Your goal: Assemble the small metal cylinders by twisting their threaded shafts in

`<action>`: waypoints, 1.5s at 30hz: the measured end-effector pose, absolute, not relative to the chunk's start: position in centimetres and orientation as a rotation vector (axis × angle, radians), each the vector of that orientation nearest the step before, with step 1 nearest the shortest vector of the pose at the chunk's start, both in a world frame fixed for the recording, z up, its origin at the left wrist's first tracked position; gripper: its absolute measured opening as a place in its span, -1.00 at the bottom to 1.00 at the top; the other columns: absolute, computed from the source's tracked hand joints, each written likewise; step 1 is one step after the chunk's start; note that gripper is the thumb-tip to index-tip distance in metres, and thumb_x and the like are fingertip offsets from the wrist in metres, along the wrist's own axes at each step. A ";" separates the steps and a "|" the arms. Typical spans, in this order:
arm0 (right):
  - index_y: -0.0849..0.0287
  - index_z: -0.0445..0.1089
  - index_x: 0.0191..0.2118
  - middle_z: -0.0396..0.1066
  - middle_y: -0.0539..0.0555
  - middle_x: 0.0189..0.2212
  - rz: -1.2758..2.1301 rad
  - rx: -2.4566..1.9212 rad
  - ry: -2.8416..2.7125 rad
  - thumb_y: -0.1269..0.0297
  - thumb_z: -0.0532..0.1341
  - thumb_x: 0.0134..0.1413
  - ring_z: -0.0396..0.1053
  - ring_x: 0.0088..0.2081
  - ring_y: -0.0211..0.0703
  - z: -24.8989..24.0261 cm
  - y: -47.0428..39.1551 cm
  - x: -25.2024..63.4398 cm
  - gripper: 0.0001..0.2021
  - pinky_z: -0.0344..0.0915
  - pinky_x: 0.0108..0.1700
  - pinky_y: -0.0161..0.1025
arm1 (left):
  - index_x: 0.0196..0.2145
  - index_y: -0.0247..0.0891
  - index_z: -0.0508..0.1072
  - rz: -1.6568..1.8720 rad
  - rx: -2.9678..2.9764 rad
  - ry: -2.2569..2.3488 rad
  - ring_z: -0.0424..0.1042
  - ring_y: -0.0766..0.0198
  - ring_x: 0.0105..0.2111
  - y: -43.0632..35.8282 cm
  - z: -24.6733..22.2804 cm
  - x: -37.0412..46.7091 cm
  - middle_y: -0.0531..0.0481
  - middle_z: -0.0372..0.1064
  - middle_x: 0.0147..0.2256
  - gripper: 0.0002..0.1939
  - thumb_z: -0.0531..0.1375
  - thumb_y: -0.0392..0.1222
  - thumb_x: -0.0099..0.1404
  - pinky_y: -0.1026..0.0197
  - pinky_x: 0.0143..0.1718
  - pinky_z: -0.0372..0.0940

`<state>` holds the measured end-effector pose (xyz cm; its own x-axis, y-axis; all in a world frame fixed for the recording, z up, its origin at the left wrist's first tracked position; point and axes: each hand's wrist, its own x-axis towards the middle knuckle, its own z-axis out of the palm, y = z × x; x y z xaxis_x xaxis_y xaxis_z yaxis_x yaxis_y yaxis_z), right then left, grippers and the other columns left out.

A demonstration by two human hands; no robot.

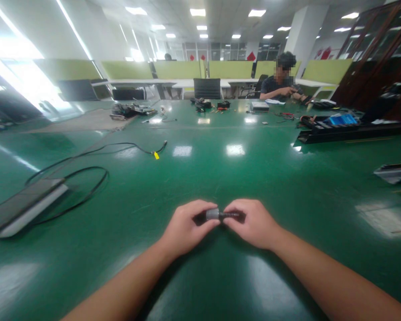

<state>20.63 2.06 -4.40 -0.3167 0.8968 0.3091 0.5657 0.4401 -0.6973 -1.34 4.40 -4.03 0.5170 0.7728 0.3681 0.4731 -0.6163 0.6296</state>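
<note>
A small dark cylindrical object point(213, 214) with a greyish wider left part and a thin black right part lies level between my two hands, low over the green table point(200, 178). My left hand point(190, 227) pinches the wider grey part between thumb and fingers. The thin black part is in the grip of my right hand point(254, 223), its thumb and forefinger closed round it. Both ends of the object are partly hidden by the fingers. The fingertips of the two hands are nearly touching.
At the left, a flat device point(26, 205) lies near a looping black cable point(103, 178) and a yellow tag point(156, 155). Black rails point(347, 133) with blue parts point(342, 119) stand at the right. Tools and parts line the far edge, where a person point(280, 82) sits.
</note>
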 end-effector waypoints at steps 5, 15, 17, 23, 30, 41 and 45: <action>0.12 0.53 -0.32 0.52 -0.01 -0.41 0.636 -1.249 -1.999 0.37 0.33 0.05 0.40 -0.39 -0.19 -4.5 2.2 20.6 -0.95 0.23 -0.33 -0.28 | -0.12 -0.17 0.54 0.887 2.301 1.024 0.52 0.20 -0.21 4.4 -4.1 -1.3 -0.04 0.55 -0.19 -0.76 0.30 -0.08 0.27 0.20 -0.12 0.39; 0.13 0.53 -0.33 0.52 -0.02 -0.42 0.636 -1.263 -1.994 0.37 0.33 0.06 0.40 -0.40 -0.20 -4.6 2.1 20.7 -0.97 0.21 -0.34 -0.29 | -0.12 -0.16 0.54 0.883 2.283 1.029 0.51 0.23 -0.20 4.5 -4.0 -1.3 0.00 0.55 -0.19 -0.76 0.31 -0.10 0.26 0.22 -0.13 0.35; 0.12 0.53 -0.33 0.51 -0.02 -0.43 0.639 -1.269 -1.994 0.36 0.33 0.06 0.39 -0.40 -0.21 -4.6 2.1 20.7 -0.97 0.20 -0.34 -0.29 | -0.12 -0.16 0.54 0.885 2.279 1.029 0.51 0.24 -0.21 4.5 -4.0 -1.3 0.01 0.55 -0.19 -0.76 0.31 -0.10 0.25 0.23 -0.13 0.35; 0.12 0.54 -0.32 0.52 -0.03 -0.41 0.643 -1.272 -2.003 0.37 0.33 0.06 0.40 -0.38 -0.21 -4.4 2.2 20.7 -0.96 0.21 -0.32 -0.29 | -0.13 -0.14 0.54 0.892 2.270 1.037 0.51 0.27 -0.20 4.5 -4.0 -1.4 0.05 0.55 -0.19 -0.78 0.32 -0.11 0.25 0.26 -0.12 0.34; 0.12 0.54 -0.31 0.52 -0.02 -0.41 0.636 -1.280 -2.006 0.36 0.33 0.07 0.41 -0.38 -0.20 -4.5 2.3 20.8 -0.95 0.23 -0.31 -0.28 | -0.12 -0.12 0.53 0.880 2.274 1.051 0.50 0.26 -0.20 4.5 -4.1 -1.5 0.05 0.54 -0.19 -0.77 0.31 -0.10 0.26 0.25 -0.12 0.34; 0.12 0.54 -0.32 0.52 -0.02 -0.41 0.628 -1.290 -2.004 0.36 0.33 0.06 0.40 -0.39 -0.22 -4.4 2.2 20.9 -0.96 0.23 -0.30 -0.29 | -0.11 -0.11 0.54 0.884 2.273 1.060 0.51 0.27 -0.19 4.6 -4.0 -1.5 0.06 0.55 -0.18 -0.76 0.31 -0.10 0.25 0.26 -0.12 0.34; 0.12 0.54 -0.31 0.52 -0.02 -0.41 0.635 -1.286 -2.001 0.36 0.32 0.07 0.40 -0.39 -0.21 -4.4 2.2 20.9 -0.95 0.22 -0.30 -0.28 | -0.12 -0.11 0.54 0.887 2.271 1.074 0.51 0.28 -0.19 4.6 -3.9 -1.5 0.07 0.55 -0.18 -0.76 0.32 -0.10 0.24 0.27 -0.11 0.34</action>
<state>20.85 2.22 -4.42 -0.2925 0.9170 0.2711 0.5929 0.3963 -0.7010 -1.51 4.56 -3.90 0.4839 0.8016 0.3510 0.4955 -0.5816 0.6451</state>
